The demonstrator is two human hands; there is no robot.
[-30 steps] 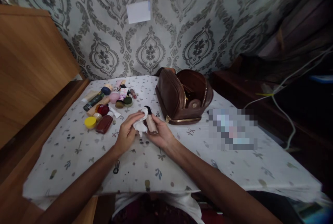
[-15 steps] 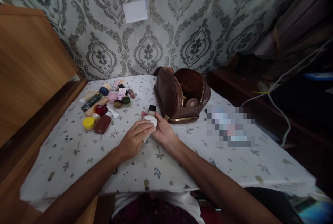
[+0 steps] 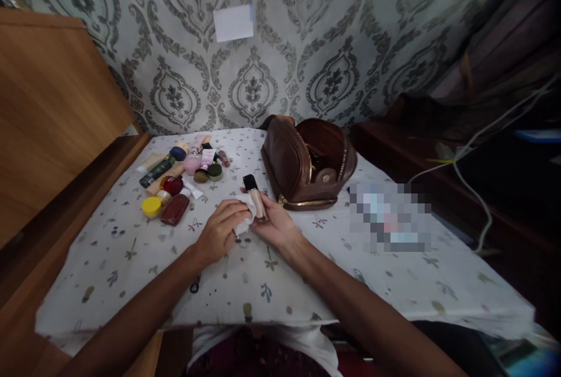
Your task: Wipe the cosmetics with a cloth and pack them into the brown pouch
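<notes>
Over the middle of the table, my right hand [image 3: 280,222] is closed round a foundation bottle [image 3: 258,204] with a black cap and beige contents. The bottle leans, its cap pointing away from me and slightly left. My left hand [image 3: 223,228] grips a crumpled white wipe [image 3: 245,216] right against the bottle's left side. Just beyond my right hand stands a brown cosmetic bag [image 3: 298,161], unzipped, with its inside dark. To the left lies a cluster of cosmetics, among them a yellow-lidded jar [image 3: 151,207], a dark red pouch-like case [image 3: 175,209] and a pink round item [image 3: 191,164].
A white patterned cloth [image 3: 131,283] covers the table. On its right side lies a blurred-out item [image 3: 390,216]. A wooden panel [image 3: 56,102] borders the left, and a pale cable [image 3: 486,207] hangs at the right. The patterned wall [image 3: 254,79] rises behind.
The wipe in my left hand has drawn back left off the bottle's front, uncovering its beige body. The bottle has tilted in my right hand. The view has shifted slightly.
</notes>
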